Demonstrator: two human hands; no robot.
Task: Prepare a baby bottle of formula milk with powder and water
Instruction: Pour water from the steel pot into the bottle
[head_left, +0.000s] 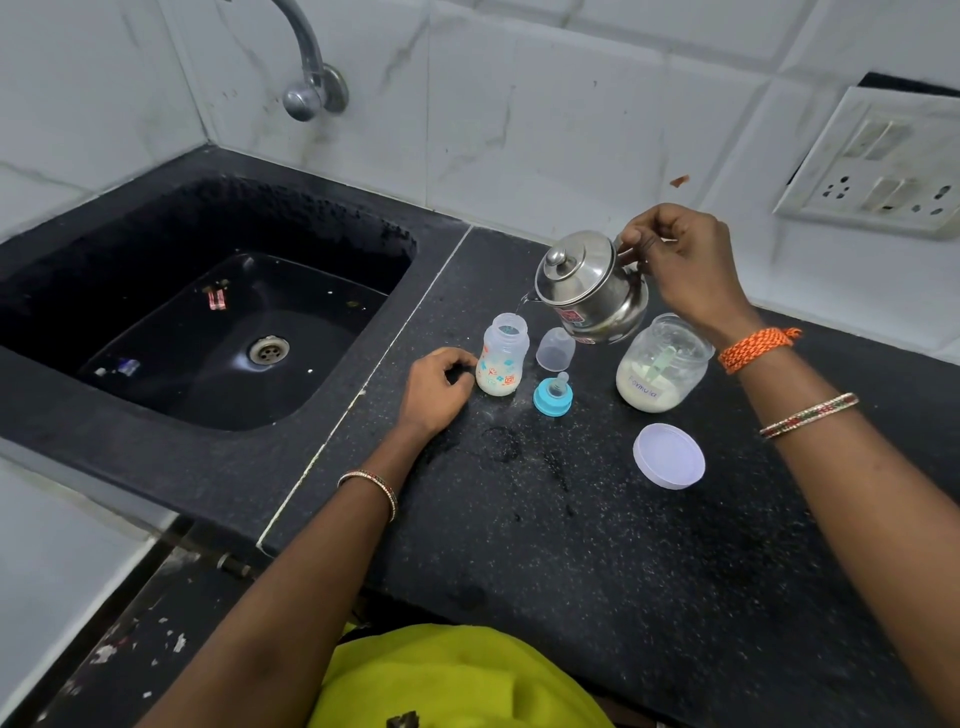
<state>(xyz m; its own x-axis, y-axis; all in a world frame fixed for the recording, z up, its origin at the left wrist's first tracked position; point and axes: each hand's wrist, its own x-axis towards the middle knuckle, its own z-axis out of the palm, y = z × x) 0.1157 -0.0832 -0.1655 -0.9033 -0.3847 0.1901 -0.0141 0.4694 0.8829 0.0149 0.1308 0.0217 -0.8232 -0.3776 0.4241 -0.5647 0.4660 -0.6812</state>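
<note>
The baby bottle (503, 356) stands open on the counter (597, 545) just right of the sink (208, 312), steadied by the left hand's (436, 387) curled fingers while the right hand (680, 265) grips the tilted steel kettle's (589, 288) handle, pouring water into its mouth.

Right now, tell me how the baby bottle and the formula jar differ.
The baby bottle is narrow with printed pictures; the formula jar is wider and plain, labelled formula. The bottle is taking water from the steel kettle, steadied by the left hand; the jar stands untouched, a scoop inside. Both stand upright and uncapped.
</note>
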